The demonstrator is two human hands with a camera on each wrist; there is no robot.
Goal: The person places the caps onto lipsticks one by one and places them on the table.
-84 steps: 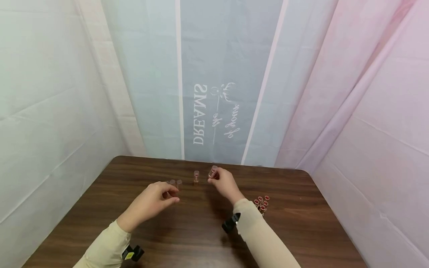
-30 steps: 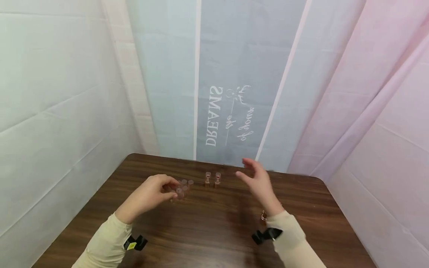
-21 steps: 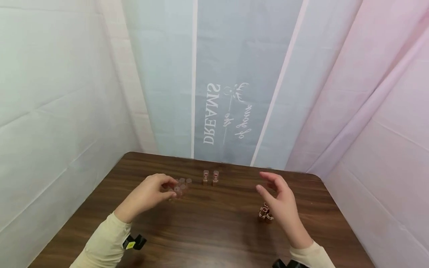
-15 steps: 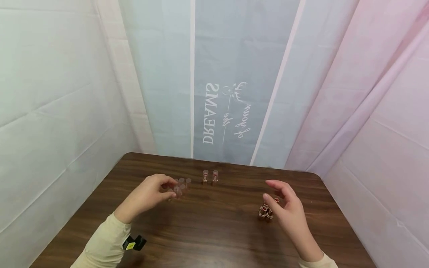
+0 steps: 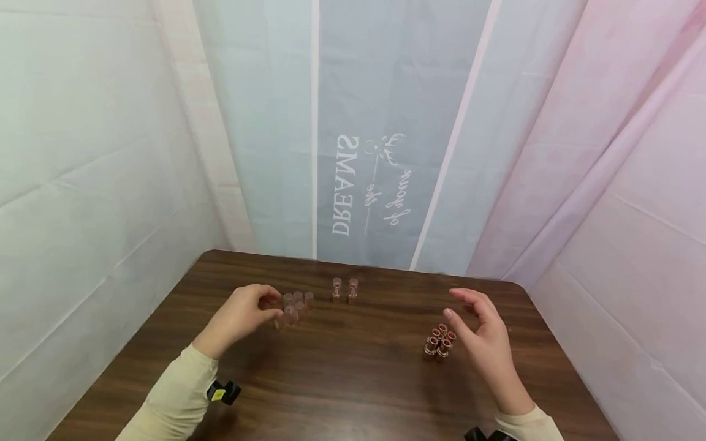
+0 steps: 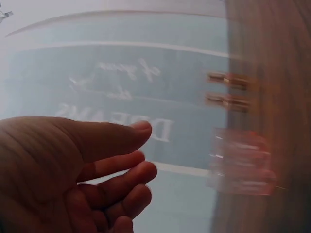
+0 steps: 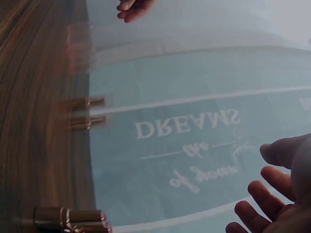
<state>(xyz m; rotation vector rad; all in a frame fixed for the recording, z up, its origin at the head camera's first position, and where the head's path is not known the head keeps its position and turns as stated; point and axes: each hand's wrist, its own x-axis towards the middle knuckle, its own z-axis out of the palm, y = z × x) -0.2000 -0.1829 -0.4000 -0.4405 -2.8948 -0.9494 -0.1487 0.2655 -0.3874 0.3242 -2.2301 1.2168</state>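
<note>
In the head view my left hand (image 5: 239, 318) hovers at the left side of a cluster of clear lipstick caps (image 5: 298, 308). Its fingers are loosely bent, and the left wrist view shows nothing between them. My right hand (image 5: 488, 343) hangs just right of several uncapped lipsticks (image 5: 444, 347), gold tubes standing upright with red tops. Thumb and fingers there are spread apart with nothing held. Two lipsticks with clear caps on, one (image 5: 336, 290) beside the other (image 5: 353, 291), stand upright toward the back. Motion blurs the caps (image 6: 245, 162) in the left wrist view.
The dark wood table (image 5: 353, 380) has rounded far corners. Behind it hangs a blue-grey curtain (image 5: 375, 73) with mirrored lettering, and pale cloth walls (image 5: 99, 184) close in both sides. Dark wrist cameras (image 5: 225, 392) sit at the cuffs.
My right hand set a capped lipstick beside the first one, let go, and moved right to the uncapped lipsticks. My left hand drew slightly left, uncovering more of the caps.
</note>
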